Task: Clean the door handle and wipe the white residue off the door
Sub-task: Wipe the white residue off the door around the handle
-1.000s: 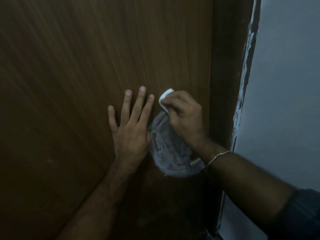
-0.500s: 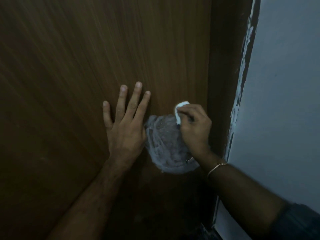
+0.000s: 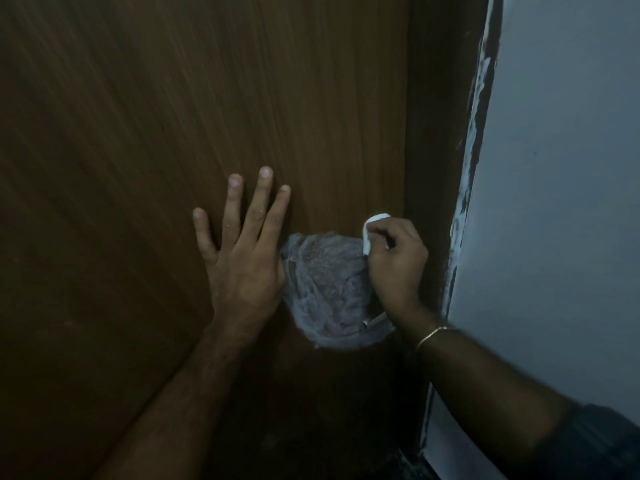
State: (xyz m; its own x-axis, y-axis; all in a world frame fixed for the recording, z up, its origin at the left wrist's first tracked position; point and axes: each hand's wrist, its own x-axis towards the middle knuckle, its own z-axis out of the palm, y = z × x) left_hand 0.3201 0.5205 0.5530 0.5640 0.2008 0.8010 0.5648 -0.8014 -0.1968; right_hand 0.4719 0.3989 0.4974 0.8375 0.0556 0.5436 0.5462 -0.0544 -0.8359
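Two bare hands work against a dark brown wooden door. The left hand lies flat on the wood, palm down, its fingers straight and spread apart, holding nothing. Just to its right hangs a crumpled, see-through plastic wrap, bunched over the door handle; only a short metal piece of the door handle shows at the wrap's lower right edge. The right hand sits at the wrap's upper right, its fingers curled and pinching a small white wipe, which rests against the door close to the dark door frame. A thin bangle circles the right wrist, and a dark sleeve covers the upper forearm. Right of the frame, patchy white residue runs down the seam beside a pale grey wall
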